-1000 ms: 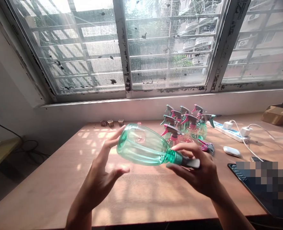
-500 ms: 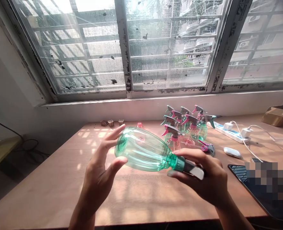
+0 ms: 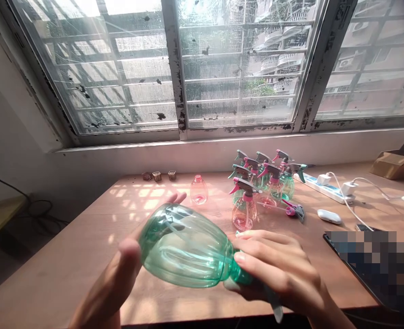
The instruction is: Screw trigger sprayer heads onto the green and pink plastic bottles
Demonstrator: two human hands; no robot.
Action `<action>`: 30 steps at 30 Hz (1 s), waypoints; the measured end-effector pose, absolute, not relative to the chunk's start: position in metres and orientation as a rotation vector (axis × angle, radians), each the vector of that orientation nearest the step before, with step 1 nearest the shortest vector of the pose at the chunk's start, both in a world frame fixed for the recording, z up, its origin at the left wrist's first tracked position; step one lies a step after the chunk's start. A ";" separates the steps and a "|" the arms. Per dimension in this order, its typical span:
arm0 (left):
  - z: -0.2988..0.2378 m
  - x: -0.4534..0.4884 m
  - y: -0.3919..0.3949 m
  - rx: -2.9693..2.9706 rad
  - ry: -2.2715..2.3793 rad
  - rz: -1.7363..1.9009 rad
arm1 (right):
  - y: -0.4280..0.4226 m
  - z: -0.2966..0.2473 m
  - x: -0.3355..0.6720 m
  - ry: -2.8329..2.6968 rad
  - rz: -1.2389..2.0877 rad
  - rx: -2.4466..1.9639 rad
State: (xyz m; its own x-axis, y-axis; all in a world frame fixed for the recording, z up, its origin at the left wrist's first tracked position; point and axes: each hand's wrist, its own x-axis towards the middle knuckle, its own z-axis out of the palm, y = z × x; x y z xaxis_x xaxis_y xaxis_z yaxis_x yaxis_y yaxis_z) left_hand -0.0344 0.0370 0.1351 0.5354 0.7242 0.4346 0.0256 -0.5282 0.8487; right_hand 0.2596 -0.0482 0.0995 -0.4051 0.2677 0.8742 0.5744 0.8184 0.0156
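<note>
A clear green spray bottle is held on its side above the table, its base to the left and its neck to the right. My right hand is closed around the neck and spray head; the head is mostly hidden by the fingers, with a grey end showing below. Around the rounded base is my left hand, thumb on the near side and fingers behind, partly seen through the plastic. Past the bottle stand a pink bottle without a spray head and a pink spray bottle.
Several more pink and green spray bottles cluster at the back. A loose pink-and-grey spray head lies beside them. To the right are a power strip, a white earbud case, a dark tablet and a cardboard box.
The green bottle has come lower and closer, its base swinging left. Both hands moved down with it. The headless pink bottle behind is now uncovered.
</note>
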 end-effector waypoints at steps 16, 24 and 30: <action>0.132 0.019 0.005 1.703 0.571 1.862 | -0.017 0.096 0.246 -1.386 0.940 -0.555; 0.131 0.028 -0.005 1.974 0.433 2.156 | -0.011 0.097 0.251 -1.248 1.392 -0.398; 0.127 0.009 0.038 2.141 0.247 2.095 | -0.037 0.115 0.276 -1.366 1.246 -0.548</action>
State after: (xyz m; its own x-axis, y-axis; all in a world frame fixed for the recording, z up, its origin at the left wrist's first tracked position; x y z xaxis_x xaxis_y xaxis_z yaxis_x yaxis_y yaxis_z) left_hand 0.0088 0.0379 0.1269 0.0192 0.2114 0.9772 0.0221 -0.9772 0.2110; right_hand 0.2765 -0.0374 0.1149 -0.2414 0.8770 0.4153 -0.3334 0.3270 -0.8843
